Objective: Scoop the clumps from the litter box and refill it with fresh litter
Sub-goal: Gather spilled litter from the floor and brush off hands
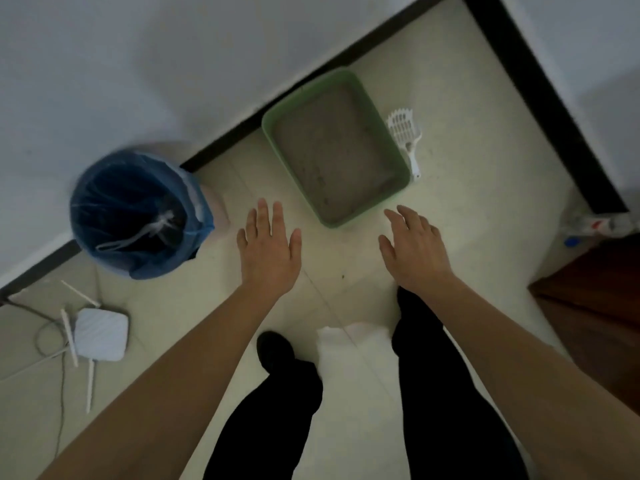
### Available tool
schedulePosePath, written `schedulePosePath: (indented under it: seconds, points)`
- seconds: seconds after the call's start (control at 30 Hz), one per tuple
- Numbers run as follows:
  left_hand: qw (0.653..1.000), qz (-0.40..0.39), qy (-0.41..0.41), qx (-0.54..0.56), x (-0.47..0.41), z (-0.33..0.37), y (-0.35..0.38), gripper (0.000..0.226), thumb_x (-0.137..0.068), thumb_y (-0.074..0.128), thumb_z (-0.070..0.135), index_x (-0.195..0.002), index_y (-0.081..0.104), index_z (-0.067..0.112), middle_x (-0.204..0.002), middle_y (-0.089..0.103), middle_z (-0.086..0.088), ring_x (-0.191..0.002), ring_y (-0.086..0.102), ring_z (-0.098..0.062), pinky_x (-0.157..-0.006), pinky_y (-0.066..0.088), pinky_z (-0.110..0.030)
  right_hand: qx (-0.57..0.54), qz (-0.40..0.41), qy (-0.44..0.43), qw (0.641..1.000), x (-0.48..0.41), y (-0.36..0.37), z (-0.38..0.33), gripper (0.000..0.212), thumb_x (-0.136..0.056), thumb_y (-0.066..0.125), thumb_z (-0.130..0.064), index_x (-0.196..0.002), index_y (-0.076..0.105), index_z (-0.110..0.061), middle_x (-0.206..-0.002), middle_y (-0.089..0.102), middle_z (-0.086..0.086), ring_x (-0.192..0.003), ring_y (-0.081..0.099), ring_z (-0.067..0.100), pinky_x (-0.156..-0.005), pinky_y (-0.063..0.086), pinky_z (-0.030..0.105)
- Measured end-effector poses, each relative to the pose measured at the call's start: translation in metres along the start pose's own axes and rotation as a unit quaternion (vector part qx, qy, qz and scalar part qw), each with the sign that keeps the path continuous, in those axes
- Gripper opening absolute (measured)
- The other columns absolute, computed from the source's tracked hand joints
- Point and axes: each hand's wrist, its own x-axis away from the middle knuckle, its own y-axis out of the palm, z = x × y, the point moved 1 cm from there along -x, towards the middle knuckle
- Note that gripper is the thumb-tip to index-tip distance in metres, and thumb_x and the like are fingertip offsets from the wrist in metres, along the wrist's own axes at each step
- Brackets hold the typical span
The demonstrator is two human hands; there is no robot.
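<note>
left hand [268, 247], right hand [414, 249] spread flat | litter box [270, 130] | scoop [403, 131] beside, maybe touching

No text, brand or number can be read. One label is seen, on the bottle [593, 224] at the right, red-marked, but it is too blurred to be made out.

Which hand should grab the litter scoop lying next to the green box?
Right. The white litter scoop lies on the floor right of the green litter box, nearer the open right hand; the left hand hovers nearer the blue-bagged bin.
</note>
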Motion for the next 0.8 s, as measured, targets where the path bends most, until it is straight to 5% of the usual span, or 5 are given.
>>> schedulePosePath:
  seconds: [0.17,0.37,0.6,0.8]
  points:
    - [0.999,-0.038,-0.029,0.009,-0.010,-0.039,0.117,0.063,-0.104,0.018,0.046,-0.157,0.005,0.016,-0.165,0.001,-0.011,-0.151,0.004,-0.030,-0.121,0.012,-0.050,-0.014,-0.059,-0.008,0.998,-0.002,0.125,0.009,0.052,-0.101,0.042,-0.034,-0.147,0.037,-0.012,-0.152,0.038,0.013,-0.134,0.042,0.030,-0.107,0.038,0.045]
    - [0.991,-0.062,-0.111,0.033,-0.032,-0.082,0.278,0.064,-0.104,0.021,0.045,-0.157,0.005,0.014,-0.164,0.000,-0.011,-0.151,0.004,-0.030,-0.122,0.011,-0.048,-0.022,-0.109,-0.059,0.992,-0.049,0.270,0.035,0.059,-0.103,0.036,-0.038,-0.154,0.022,-0.013,-0.162,0.016,0.011,-0.145,0.025,0.028,-0.114,0.029,0.042]
    - [0.973,0.011,-0.220,0.074,-0.061,-0.122,0.401,0.078,-0.099,0.020,0.058,-0.156,-0.009,0.012,-0.162,-0.014,-0.018,-0.150,-0.012,-0.033,-0.121,-0.007,-0.050,-0.014,-0.005,-0.071,0.997,-0.110,0.373,0.067,0.085,-0.100,0.033,-0.058,-0.156,-0.001,-0.003,-0.164,-0.009,0.015,-0.151,-0.007,0.028,-0.123,0.002,0.042]
    - [0.968,0.139,-0.186,0.098,-0.119,-0.140,0.413,0.081,-0.097,0.018,0.059,-0.156,-0.001,0.006,-0.162,-0.007,-0.022,-0.150,-0.008,-0.033,-0.121,-0.006,-0.047,-0.061,0.115,0.027,0.991,-0.161,0.395,0.062,0.096,-0.095,0.030,-0.069,-0.155,-0.004,-0.001,-0.163,-0.010,0.015,-0.151,-0.012,0.026,-0.123,-0.003,0.042]
